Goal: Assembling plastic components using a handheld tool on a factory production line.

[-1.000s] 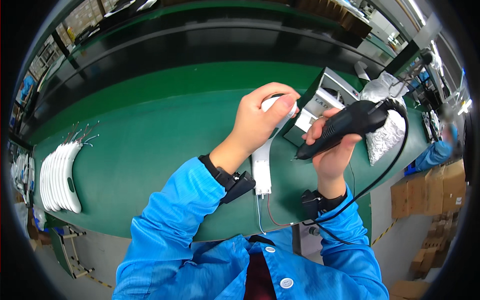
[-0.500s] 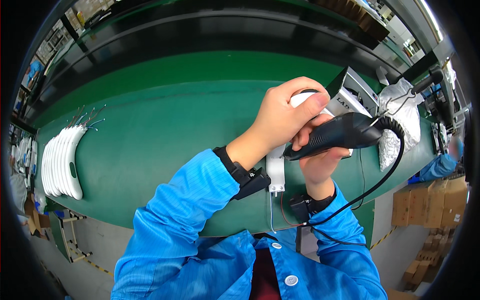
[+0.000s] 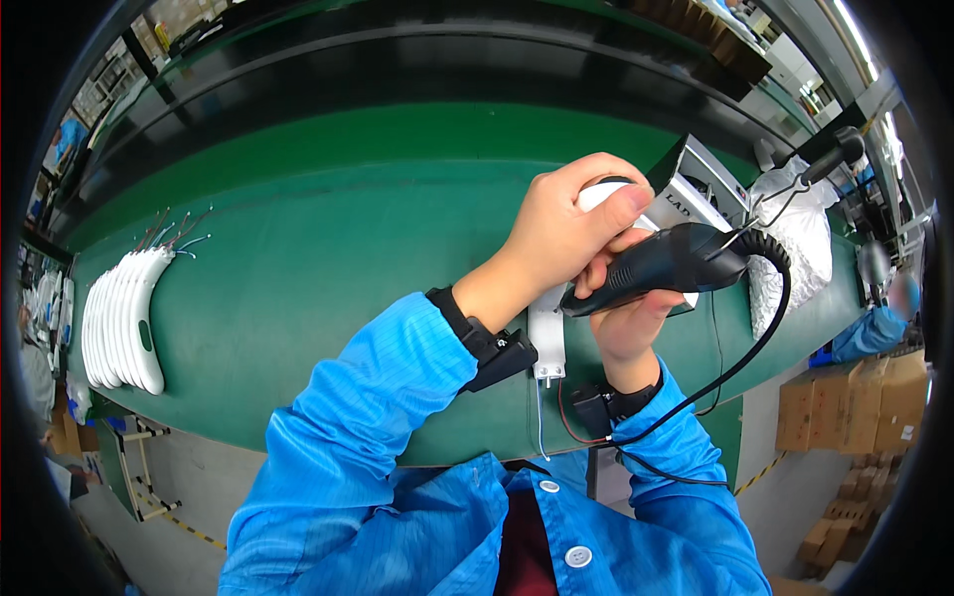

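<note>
My left hand is closed around a white rounded piece, part of which shows between thumb and fingers. Just below it, my right hand grips a black electric screwdriver, lying nearly level with its narrow end toward the left. Its tip is hidden, so contact with the white piece cannot be told. A coiled black cord and a wire hanging loop join its right end. Under the hands, a long white part shows metal pins and thin wires at its near end; whether it belongs to the held piece is unclear.
Several curved white handles with loose wires stand in a row at the left of the green table. Behind my hands are a grey metal box and a whitish plastic bag. Cardboard boxes are stacked at the right.
The screwdriver, its cord and my right hand have shifted slightly left. My left hand and the white piece hold almost the same place.
</note>
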`<state>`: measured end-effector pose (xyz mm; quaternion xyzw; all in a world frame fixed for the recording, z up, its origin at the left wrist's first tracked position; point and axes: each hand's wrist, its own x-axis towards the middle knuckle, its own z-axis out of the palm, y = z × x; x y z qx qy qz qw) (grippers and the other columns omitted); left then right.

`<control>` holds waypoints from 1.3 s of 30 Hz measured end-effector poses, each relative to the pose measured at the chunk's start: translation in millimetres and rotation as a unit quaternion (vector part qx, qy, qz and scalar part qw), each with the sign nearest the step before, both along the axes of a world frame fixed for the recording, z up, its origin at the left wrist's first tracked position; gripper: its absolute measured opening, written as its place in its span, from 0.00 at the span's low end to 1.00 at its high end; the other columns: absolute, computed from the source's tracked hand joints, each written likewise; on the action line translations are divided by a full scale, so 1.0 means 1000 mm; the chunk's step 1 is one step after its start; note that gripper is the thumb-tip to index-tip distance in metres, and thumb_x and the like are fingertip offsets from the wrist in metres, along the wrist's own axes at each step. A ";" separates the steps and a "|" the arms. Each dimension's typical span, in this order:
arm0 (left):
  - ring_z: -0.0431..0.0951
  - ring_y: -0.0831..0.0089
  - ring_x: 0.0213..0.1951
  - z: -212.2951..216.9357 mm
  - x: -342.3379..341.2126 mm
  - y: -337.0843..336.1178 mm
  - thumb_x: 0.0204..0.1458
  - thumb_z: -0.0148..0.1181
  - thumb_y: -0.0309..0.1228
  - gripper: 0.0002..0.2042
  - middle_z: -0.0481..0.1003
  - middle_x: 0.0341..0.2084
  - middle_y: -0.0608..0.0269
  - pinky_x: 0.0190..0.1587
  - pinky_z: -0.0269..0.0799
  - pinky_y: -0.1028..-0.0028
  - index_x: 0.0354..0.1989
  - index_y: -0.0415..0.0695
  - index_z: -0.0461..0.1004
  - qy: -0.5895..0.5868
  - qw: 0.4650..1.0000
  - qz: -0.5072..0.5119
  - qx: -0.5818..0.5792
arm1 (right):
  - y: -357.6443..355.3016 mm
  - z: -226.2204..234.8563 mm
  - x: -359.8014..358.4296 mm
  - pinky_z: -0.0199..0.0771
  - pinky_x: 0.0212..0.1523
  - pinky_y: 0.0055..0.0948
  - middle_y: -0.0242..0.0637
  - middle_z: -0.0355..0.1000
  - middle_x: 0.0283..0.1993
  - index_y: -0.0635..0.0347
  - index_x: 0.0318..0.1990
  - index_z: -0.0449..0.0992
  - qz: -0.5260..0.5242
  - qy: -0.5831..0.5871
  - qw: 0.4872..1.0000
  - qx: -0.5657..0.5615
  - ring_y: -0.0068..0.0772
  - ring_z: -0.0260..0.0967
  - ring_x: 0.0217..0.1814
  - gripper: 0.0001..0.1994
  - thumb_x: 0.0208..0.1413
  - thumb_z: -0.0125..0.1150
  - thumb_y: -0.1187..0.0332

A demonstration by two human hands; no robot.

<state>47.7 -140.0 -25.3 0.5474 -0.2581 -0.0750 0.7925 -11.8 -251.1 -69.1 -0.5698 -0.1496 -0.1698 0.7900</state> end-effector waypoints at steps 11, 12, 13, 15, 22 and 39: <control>0.76 0.74 0.34 -0.010 0.006 -0.003 0.54 0.57 0.44 0.18 0.76 0.28 0.60 0.40 0.71 0.76 0.39 0.39 0.73 -0.108 0.993 0.053 -0.002 | -0.086 0.072 0.005 0.69 0.31 0.26 0.36 0.65 0.27 0.63 0.46 0.64 -0.141 -0.091 0.985 -0.028 0.26 0.64 0.26 0.40 0.45 0.48 0.29; 0.77 0.74 0.34 -0.009 0.005 -0.003 0.53 0.57 0.45 0.19 0.76 0.28 0.60 0.40 0.71 0.76 0.39 0.39 0.73 -0.105 0.993 0.050 -0.004 | -0.088 0.071 0.007 0.69 0.31 0.26 0.36 0.65 0.27 0.63 0.46 0.64 -0.143 -0.094 0.985 -0.032 0.26 0.64 0.26 0.40 0.45 0.48 0.29; 0.77 0.74 0.34 -0.009 0.005 -0.003 0.53 0.57 0.45 0.19 0.76 0.28 0.60 0.40 0.71 0.76 0.39 0.39 0.73 -0.106 0.993 0.049 -0.007 | -0.090 0.070 0.009 0.69 0.30 0.25 0.36 0.65 0.26 0.64 0.45 0.64 -0.146 -0.095 0.984 -0.034 0.26 0.64 0.26 0.40 0.45 0.49 0.30; 0.76 0.74 0.34 -0.009 0.005 -0.004 0.53 0.57 0.45 0.19 0.76 0.28 0.60 0.40 0.71 0.76 0.39 0.39 0.73 -0.113 0.992 0.050 -0.010 | -0.092 0.066 0.012 0.68 0.29 0.24 0.36 0.65 0.26 0.64 0.45 0.64 -0.148 -0.097 0.984 -0.036 0.26 0.64 0.25 0.39 0.46 0.49 0.30; 0.76 0.74 0.34 -0.011 0.008 0.001 0.56 0.54 0.44 0.18 0.75 0.29 0.60 0.40 0.70 0.76 0.40 0.39 0.73 -0.114 0.992 0.052 -0.005 | -0.074 0.065 0.020 0.66 0.25 0.21 0.36 0.65 0.25 0.67 0.42 0.63 -0.117 -0.048 0.990 -0.063 0.25 0.64 0.24 0.39 0.46 0.50 0.31; 0.73 0.78 0.32 -0.015 0.015 0.001 0.62 0.38 0.42 0.20 0.74 0.29 0.61 0.36 0.69 0.78 0.41 0.39 0.72 -0.069 0.997 0.007 -0.034 | 0.014 0.014 -0.003 0.68 0.27 0.27 0.33 0.64 0.22 0.60 0.41 0.63 0.012 -0.011 1.000 -0.004 0.26 0.64 0.21 0.44 0.38 0.41 0.22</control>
